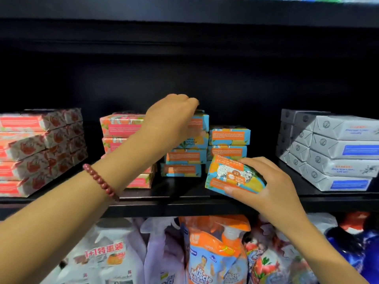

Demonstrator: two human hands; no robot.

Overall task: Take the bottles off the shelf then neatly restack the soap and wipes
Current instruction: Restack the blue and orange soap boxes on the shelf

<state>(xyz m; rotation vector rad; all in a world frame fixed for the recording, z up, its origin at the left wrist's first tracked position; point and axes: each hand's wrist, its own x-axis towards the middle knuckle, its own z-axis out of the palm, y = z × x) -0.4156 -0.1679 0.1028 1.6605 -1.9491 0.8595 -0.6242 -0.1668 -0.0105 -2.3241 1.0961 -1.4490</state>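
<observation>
Blue and orange card is what we are handling. The right hand [272, 185] grips a blue soap box [231, 175], thumb on its near edge and fingers curled over the far one. The box is tilted above the front of the shelf [184, 191], at five o'clock from the blue stacks. No bottles stand on this shelf, so we judge restacking to be the step in hand.

To do it well, we should turn the box flat with its orange side panel facing us like its neighbours. Then we lower it onto the shorter blue stack [229, 137], which stands at three o'clock of the taller blue stack [184, 156], and square its edges before letting go. The left hand [172, 117] lies over the taller stack's top box and can steady it so nothing slides.

Much is hidden from us. The left fingers pass beyond the knuckles, so we cannot tell whether they pinch that box or only rest on it. The forearm covers part of the pink stack [121, 128], and the held box covers the foot of the shorter stack. At three o'clock the grey packs [336, 152] are cut by the frame, and their print is too blurred to confirm they are the wipes. The rows behind are lost in shadow.
</observation>
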